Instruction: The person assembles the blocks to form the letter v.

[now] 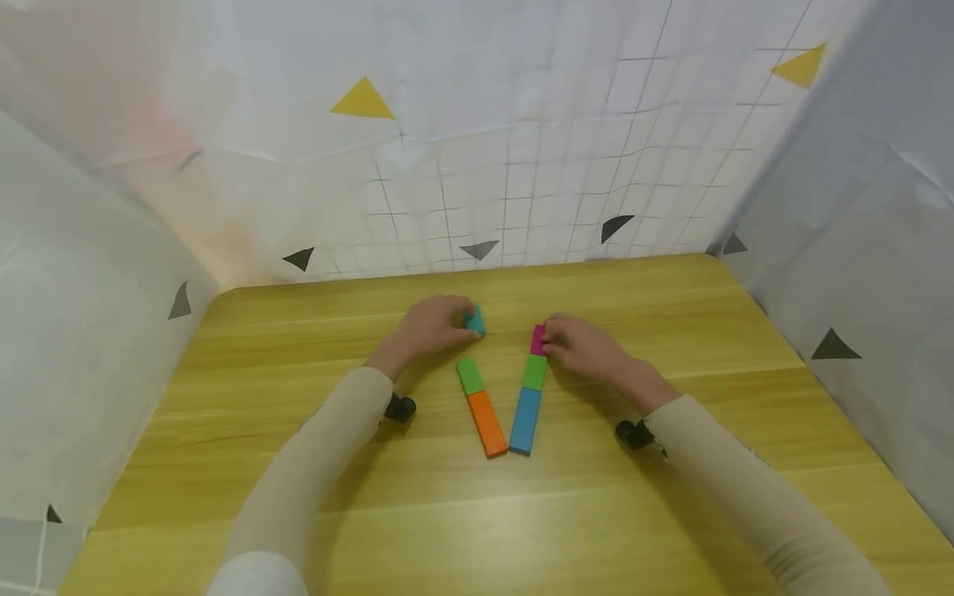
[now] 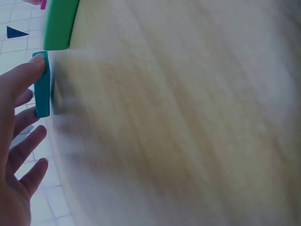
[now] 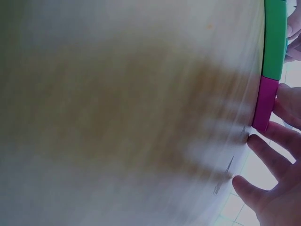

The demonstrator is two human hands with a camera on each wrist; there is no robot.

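Observation:
My left hand (image 1: 436, 325) pinches a small teal block (image 1: 477, 321) between thumb and fingers, beyond the left row of blocks; its other fingers are spread in the left wrist view. A gap separates this teal block (image 2: 42, 87) from the green block (image 1: 470, 376), which sits end to end with a longer orange block (image 1: 488, 424). At the far end of the right row, my right hand (image 1: 585, 346) holds a magenta block (image 1: 538, 340) by thumb and fingertips. The magenta block (image 3: 266, 103) meets another green block (image 1: 534, 372), followed by a longer blue block (image 1: 525, 422).
Both rows lie on a wooden table (image 1: 462, 521) and form a V, their near ends close together. White sheets (image 1: 477, 165) with grid lines and dark and yellow triangles stand behind the table and along both sides.

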